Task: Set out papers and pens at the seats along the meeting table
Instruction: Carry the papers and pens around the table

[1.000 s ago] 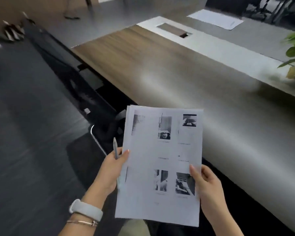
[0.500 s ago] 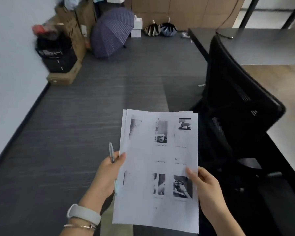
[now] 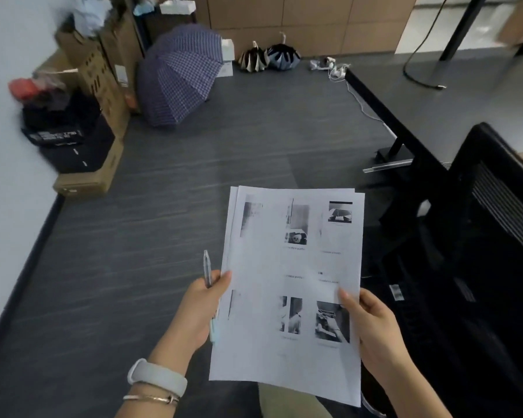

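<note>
Holding a thin stack of papers (image 3: 293, 285), white sheets with small black-and-white photos, at lower center of frame, left hand (image 3: 201, 309) pinching its edge plus a pen (image 3: 207, 268), right hand (image 3: 372, 324) gripping the right edge.

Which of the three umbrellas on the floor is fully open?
The large blue checked umbrella, lying beside the cardboard boxes. The beige umbrella and the dark blue umbrella near the wall are small and half collapsed.
</note>
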Action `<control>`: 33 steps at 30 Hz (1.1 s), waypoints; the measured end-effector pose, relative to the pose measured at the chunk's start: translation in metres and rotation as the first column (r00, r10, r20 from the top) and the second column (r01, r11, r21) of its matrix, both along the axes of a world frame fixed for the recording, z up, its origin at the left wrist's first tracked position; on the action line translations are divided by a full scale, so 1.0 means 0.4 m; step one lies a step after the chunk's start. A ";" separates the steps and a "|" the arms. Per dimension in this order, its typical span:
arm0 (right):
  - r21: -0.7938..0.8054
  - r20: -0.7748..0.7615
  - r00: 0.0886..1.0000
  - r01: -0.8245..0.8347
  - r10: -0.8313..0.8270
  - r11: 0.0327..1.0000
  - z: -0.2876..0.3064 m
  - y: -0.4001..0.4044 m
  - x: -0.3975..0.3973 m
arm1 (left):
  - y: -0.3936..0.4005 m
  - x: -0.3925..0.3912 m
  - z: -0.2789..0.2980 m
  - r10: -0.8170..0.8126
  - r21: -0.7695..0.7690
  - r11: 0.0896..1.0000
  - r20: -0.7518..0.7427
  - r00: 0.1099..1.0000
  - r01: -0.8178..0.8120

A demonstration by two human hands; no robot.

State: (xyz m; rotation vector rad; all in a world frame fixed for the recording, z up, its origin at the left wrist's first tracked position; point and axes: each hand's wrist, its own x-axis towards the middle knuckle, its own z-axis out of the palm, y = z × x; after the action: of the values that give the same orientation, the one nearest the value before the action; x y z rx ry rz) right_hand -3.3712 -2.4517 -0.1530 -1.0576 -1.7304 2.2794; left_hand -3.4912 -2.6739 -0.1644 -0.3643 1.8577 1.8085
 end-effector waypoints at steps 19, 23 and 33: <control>0.013 -0.022 0.846 0.533 -0.533 0.846 0.077 0.634 -0.841 | 0.878 -1.069 0.092 -0.458 0.061 0.885 -0.065 0.886 0.462; 0.058 0.007 0.703 0.710 -0.711 0.702 0.048 0.786 -0.938 | 1.132 -1.212 0.064 -0.620 0.063 0.778 -0.078 0.781 0.624; 0.173 0.069 0.308 0.933 -0.949 0.316 0.102 1.032 -1.044 | 1.673 -1.367 0.084 -0.908 0.069 0.410 -0.063 0.414 0.909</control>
State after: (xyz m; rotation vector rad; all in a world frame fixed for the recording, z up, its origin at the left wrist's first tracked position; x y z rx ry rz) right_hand -3.7887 -2.0390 -0.1123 -1.6517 -0.7357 1.2895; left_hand -4.0382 -2.0049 -0.1309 0.6436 1.4483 1.0591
